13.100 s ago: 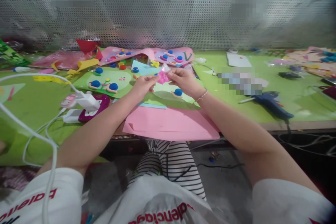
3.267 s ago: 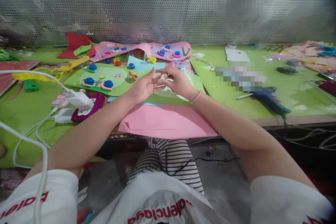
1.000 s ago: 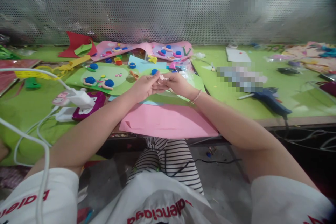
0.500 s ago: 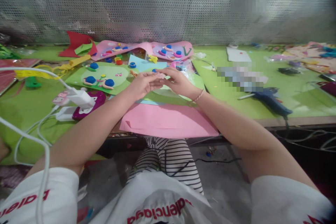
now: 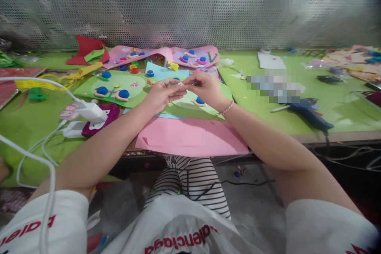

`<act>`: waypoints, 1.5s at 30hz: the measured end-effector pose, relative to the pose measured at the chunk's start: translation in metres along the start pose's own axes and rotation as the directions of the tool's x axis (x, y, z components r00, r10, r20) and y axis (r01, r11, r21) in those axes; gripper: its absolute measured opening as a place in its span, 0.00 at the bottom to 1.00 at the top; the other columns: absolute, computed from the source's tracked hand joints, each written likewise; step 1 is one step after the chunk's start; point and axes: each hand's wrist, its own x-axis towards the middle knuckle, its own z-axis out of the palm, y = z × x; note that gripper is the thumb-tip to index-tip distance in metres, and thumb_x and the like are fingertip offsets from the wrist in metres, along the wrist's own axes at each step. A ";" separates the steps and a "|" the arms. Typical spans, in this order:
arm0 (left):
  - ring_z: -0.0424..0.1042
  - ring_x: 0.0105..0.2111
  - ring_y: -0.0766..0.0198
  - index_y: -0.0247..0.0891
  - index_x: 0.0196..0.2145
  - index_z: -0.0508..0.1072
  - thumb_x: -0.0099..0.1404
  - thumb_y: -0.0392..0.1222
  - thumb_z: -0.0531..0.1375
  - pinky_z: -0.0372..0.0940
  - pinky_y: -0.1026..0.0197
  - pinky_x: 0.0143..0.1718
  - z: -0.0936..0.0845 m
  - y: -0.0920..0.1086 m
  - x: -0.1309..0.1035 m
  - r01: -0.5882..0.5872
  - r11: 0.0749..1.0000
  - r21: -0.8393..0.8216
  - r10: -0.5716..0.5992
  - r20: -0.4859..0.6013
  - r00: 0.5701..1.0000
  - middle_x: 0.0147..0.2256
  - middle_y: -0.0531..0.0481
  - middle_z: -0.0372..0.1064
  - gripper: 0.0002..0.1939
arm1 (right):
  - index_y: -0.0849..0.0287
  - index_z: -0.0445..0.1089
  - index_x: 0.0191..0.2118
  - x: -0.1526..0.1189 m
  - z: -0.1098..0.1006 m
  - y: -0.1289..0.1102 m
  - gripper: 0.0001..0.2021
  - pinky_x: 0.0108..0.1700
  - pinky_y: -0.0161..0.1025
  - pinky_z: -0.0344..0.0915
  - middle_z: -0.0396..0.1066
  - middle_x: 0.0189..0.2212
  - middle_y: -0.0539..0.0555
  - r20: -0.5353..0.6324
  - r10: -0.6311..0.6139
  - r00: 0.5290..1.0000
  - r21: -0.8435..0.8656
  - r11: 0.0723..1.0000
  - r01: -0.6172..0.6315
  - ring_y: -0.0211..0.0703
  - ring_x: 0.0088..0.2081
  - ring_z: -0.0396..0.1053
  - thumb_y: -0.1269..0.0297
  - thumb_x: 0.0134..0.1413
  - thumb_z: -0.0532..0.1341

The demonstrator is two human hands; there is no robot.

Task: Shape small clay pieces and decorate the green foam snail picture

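Note:
My left hand point(image 5: 166, 93) and my right hand point(image 5: 204, 89) meet over a green paper sheet point(image 5: 131, 105). Between their fingertips is a small pale pinkish-white piece point(image 5: 181, 85), too small to name surely. Both hands pinch it, the left with its other fingers loosely curled below. Blue-shelled snail figures of clay lie on the green sheet, one point(image 5: 199, 101) just under my right hand, others point(image 5: 122, 94) left of my left hand. Closer to me lies a pink paper sheet point(image 5: 190, 137).
A glue gun point(image 5: 309, 113) lies on the right with its cord over the table edge. At left, white chargers sit in a purple power strip point(image 5: 102, 121), with cables looping near my left arm. Pink decorated sheets point(image 5: 193, 57) lie at the back, before a perforated metal panel point(image 5: 184, 8).
My right hand's fingers have drawn in to a tighter pinch on the pale piece. The snail figure beneath that hand has come into view.

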 end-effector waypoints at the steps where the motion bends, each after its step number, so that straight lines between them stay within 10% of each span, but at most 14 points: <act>1: 0.77 0.32 0.67 0.35 0.33 0.71 0.55 0.39 0.67 0.70 0.59 0.44 0.000 -0.001 0.001 0.003 1.000 0.004 -0.003 -0.008 1.000 0.30 0.49 0.77 0.10 | 0.60 0.71 0.32 -0.001 0.001 -0.001 0.11 0.35 0.37 0.67 0.71 0.31 0.53 0.010 0.018 1.000 0.019 1.000 -0.018 0.39 0.34 0.68 0.56 0.50 0.65; 8: 0.76 0.30 0.67 0.34 0.31 0.72 0.57 0.48 0.65 0.70 0.57 0.46 -0.002 -0.006 0.002 -0.001 0.998 0.063 -0.004 0.072 0.997 0.27 0.51 0.75 0.14 | 0.58 0.69 0.43 -0.003 0.004 0.002 0.16 0.34 0.35 0.70 0.69 0.42 0.55 0.078 -0.051 0.996 -0.045 0.998 0.055 0.39 0.38 0.68 0.63 0.46 0.67; 15: 0.77 0.34 0.60 0.32 0.33 0.75 0.53 0.59 0.65 0.70 0.57 0.43 -0.001 -0.010 0.001 -0.005 0.992 0.127 -0.016 0.166 0.986 0.31 0.43 0.77 0.24 | 0.59 0.74 0.37 -0.005 0.001 0.001 0.07 0.36 0.35 0.67 0.74 0.31 0.53 0.177 -0.157 0.972 -0.174 0.967 0.187 0.37 0.33 0.69 0.66 0.58 0.59; 26: 0.76 0.29 0.64 0.31 0.30 0.76 0.53 0.49 0.68 0.71 0.57 0.40 -0.001 -0.010 -0.002 -0.015 0.989 0.148 -0.011 0.173 0.985 0.28 0.47 0.76 0.15 | 0.65 0.72 0.49 -0.006 -0.002 0.000 0.14 0.42 0.40 0.68 0.75 0.38 0.59 0.348 -0.212 0.913 -0.371 0.863 0.342 0.44 0.38 0.72 0.64 0.59 0.60; 33: 0.77 0.30 0.64 0.31 0.32 0.77 0.51 0.47 0.70 0.71 0.58 0.41 -0.005 -0.007 0.001 0.000 0.990 0.139 -0.022 0.157 0.987 0.29 0.46 0.76 0.16 | 0.57 0.74 0.48 -0.005 -0.009 0.004 0.12 0.44 0.41 0.70 0.75 0.39 0.55 0.280 -0.315 0.907 -0.332 0.855 0.399 0.42 0.39 0.72 0.62 0.60 0.59; 45: 0.77 0.34 0.63 0.30 0.32 0.75 0.60 0.44 0.63 0.69 0.57 0.47 -0.002 0.006 0.002 0.046 0.997 -0.054 -0.047 -0.010 0.999 0.31 0.42 0.77 0.12 | 0.56 0.75 0.45 0.006 -0.022 0.018 0.12 0.36 0.40 0.72 0.74 0.32 0.51 -0.168 -0.114 0.979 -0.101 0.990 0.098 0.40 0.33 0.72 0.62 0.56 0.62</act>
